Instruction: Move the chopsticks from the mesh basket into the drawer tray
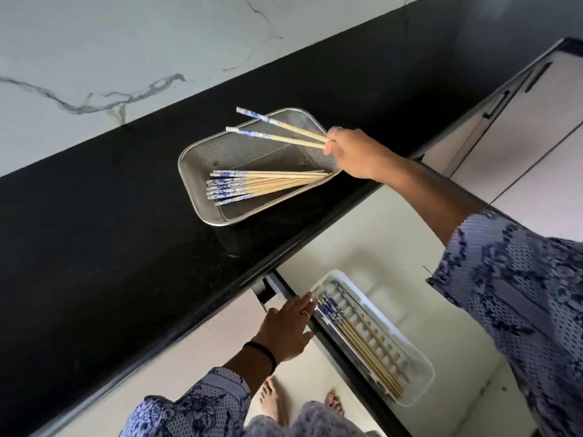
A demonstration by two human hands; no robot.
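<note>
Black stone countertop [126, 197] carries the steel mesh basket [202, 159], which sits near the counter's front edge.

Right hand [350, 152]: arm extended forward over the counter edge, forearm bare, patterned sleeve [511, 279] pushed back above the elbow. Fingers curled around the plain wooden ends of two chopsticks [284, 132], pinched at the near tips. The pair is held above the basket's far rim, splayed apart in a narrow V, blue-and-white patterned ends pointing away from the hand. Neither stick appears to touch the basket, though contact at the rim cannot be ruled out.

Remaining chopsticks [265, 184] lie in a loose bundle on the basket floor, along its near side, patterned ends toward the left.

Left hand [290, 329]: arm low, below counter level, black band [265, 351] on the wrist. Palm down, fingers straight and loosely spread, fingertips resting at the edge of the open drawer [315, 329] beside the white drawer tray [422, 367]. It holds nothing.

Several chopsticks [356, 339] already lie side by side in the tray's slotted rack, patterned ends toward the left hand.

Bare feet show on the floor below.
</note>
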